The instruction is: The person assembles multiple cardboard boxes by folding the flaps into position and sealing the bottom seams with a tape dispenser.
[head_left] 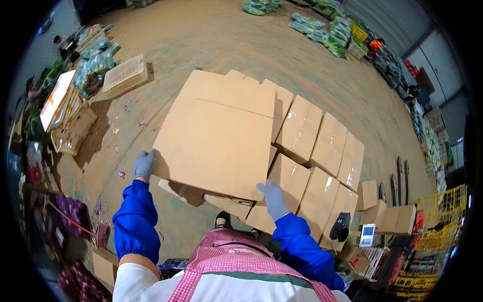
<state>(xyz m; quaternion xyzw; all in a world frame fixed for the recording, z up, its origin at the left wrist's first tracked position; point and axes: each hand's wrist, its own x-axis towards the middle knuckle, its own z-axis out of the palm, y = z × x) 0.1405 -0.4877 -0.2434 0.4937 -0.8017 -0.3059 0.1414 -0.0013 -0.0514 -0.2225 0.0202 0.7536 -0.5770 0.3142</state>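
Left hand [144,165] and right hand [274,200], both gloved, hold a big box [216,138] at its near corners; taped boxes [300,128] stand to its right; print on the white device [368,235] is unreadably small.

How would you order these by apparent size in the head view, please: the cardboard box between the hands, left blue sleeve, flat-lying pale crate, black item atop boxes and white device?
Cardboard box
Left blue sleeve
Flat-lying pale crate
Black item and white device: too alike to rank
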